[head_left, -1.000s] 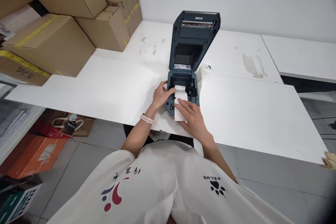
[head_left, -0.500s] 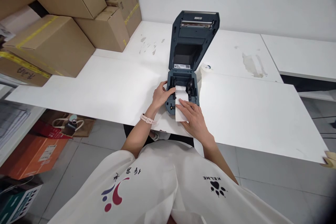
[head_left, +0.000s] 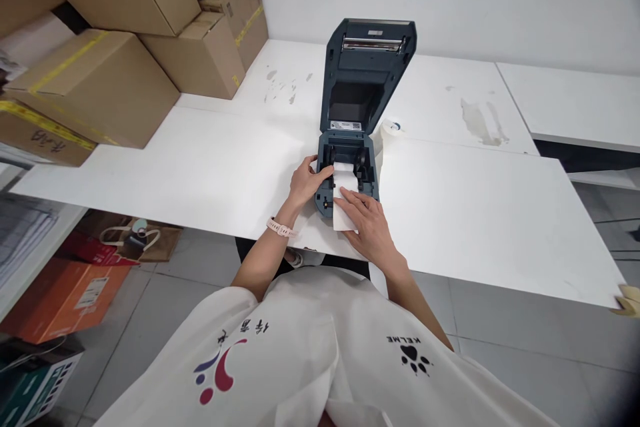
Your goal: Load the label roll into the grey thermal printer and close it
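A dark blue-grey label printer (head_left: 323, 203) stands on the table with its lid (head_left: 367, 60) raised. From its inside a white strip of label paper (head_left: 345, 219) runs out over the front edge. My left hand (head_left: 304, 183) grips the printer's left side, its thumb over the rim near the paper and its fingers along the outer wall. My right hand (head_left: 369, 225) is on the strip at the front, fingers laid across the top and thumb near the lower end. The right fingers cover part of the paper and the printer's front right corner.
A roll of white labels (head_left: 393, 128) sits behind the printer's right side. Cardboard boxes (head_left: 100, 87) are stacked at the left of the white table (head_left: 475, 213). Below on the left are an orange box (head_left: 65, 297) and a paper bag (head_left: 165, 240). The wall rises behind.
Both hands keep their places on the printer and the paper. The whole view has shifted very slightly.
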{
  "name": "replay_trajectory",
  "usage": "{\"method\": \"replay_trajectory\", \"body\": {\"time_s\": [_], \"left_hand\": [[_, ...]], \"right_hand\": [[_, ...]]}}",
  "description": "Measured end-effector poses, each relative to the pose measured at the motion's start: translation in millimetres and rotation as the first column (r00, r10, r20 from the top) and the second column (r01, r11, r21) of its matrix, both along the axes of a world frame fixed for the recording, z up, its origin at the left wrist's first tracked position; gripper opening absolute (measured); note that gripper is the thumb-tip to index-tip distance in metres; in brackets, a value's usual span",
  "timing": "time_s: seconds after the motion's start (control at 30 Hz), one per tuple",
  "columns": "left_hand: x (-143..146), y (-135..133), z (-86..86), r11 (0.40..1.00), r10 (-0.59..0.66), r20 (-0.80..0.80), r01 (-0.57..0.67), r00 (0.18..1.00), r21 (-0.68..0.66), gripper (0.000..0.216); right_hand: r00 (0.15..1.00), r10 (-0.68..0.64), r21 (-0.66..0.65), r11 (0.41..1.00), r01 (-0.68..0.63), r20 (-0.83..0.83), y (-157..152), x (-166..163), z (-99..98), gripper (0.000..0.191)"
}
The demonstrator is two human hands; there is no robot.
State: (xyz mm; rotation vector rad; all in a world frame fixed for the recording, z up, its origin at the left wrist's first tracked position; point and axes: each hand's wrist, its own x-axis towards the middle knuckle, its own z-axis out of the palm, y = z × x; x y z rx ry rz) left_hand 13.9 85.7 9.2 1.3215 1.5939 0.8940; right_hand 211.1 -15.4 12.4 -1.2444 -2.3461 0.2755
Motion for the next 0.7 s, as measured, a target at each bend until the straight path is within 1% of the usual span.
{"method": "replay_trajectory", "body": {"time_s": [0.13, 0.23, 0.3, 0.37, 0.4, 0.43, 0.47, 0.53, 0.57, 0.6, 0.67, 0.7], "left_hand": [[-2.9, -11.9, -3.7, 1.000, -0.004, 0.019, 0.004, 1.000, -0.002, 0.066], [-7.8, -31.8, -8.7, 1.000, -0.017, 0.054, 0.016, 0.998, 0.018, 0.069], [-11.3, -46.5, -12.6, 0.999, -0.030, 0.083, 0.028, 0.996, 0.027, 0.072], [-13.8, -58.3, -16.8, 0.999, -0.036, 0.119, 0.034, 0.992, 0.012, 0.071], [-14.5, -62.3, -18.8, 0.999, -0.035, 0.137, 0.035, 0.990, 0.002, 0.070], [-14.9, -64.9, -20.7, 0.999, -0.035, 0.152, 0.036, 0.988, -0.004, 0.068], [-15.0, -66.2, -22.1, 0.999, -0.036, 0.162, 0.037, 0.986, -0.004, 0.067], [-14.5, -66.3, -23.5, 0.999, -0.039, 0.174, 0.039, 0.984, 0.003, 0.064], [-14.2, -65.7, -23.4, 0.999, -0.043, 0.176, 0.043, 0.983, 0.004, 0.064], [-13.9, -65.1, -22.7, 0.999, -0.043, 0.177, 0.044, 0.983, 0.002, 0.063], [-13.5, -64.7, -20.8, 0.999, -0.037, 0.179, 0.039, 0.983, -0.007, 0.062], [-13.5, -64.8, -20.0, 0.999, -0.035, 0.181, 0.037, 0.983, -0.011, 0.062]], "right_hand": [[1.000, -0.009, 0.000, 1.000, 0.009, -0.012, -1.0, -1.9, -4.1, 0.073], [0.999, 0.002, -0.031, 1.000, -0.003, -0.032, -3.1, 1.4, -0.5, 0.062], [0.994, 0.043, -0.067, 0.996, -0.050, -0.101, 0.4, 9.7, 11.1, 0.059], [0.979, 0.044, -0.046, 0.997, -0.055, -0.199, 14.5, 21.6, 31.5, 0.064], [0.968, 0.019, -0.007, 1.000, -0.021, -0.249, 26.9, 27.3, 44.4, 0.066], [0.956, -0.030, 0.052, 0.998, 0.047, -0.291, 43.2, 32.1, 58.4, 0.067], [0.941, -0.076, 0.106, 0.987, 0.117, -0.331, 63.0, 35.3, 73.0, 0.068], [0.895, -0.145, 0.152, 0.962, 0.228, -0.422, 109.6, 35.9, 101.4, 0.067], [0.871, -0.179, 0.126, 0.957, 0.262, -0.458, 134.1, 33.7, 114.1, 0.066], [0.840, -0.203, 0.068, 0.960, 0.273, -0.503, 157.4, 30.3, 125.1, 0.067], [0.795, -0.197, -0.073, 0.979, 0.190, -0.574, 195.7, 23.0, 140.5, 0.072], [0.769, -0.198, -0.128, 0.980, 0.151, -0.608, 208.4, 20.2, 144.7, 0.077]]}}
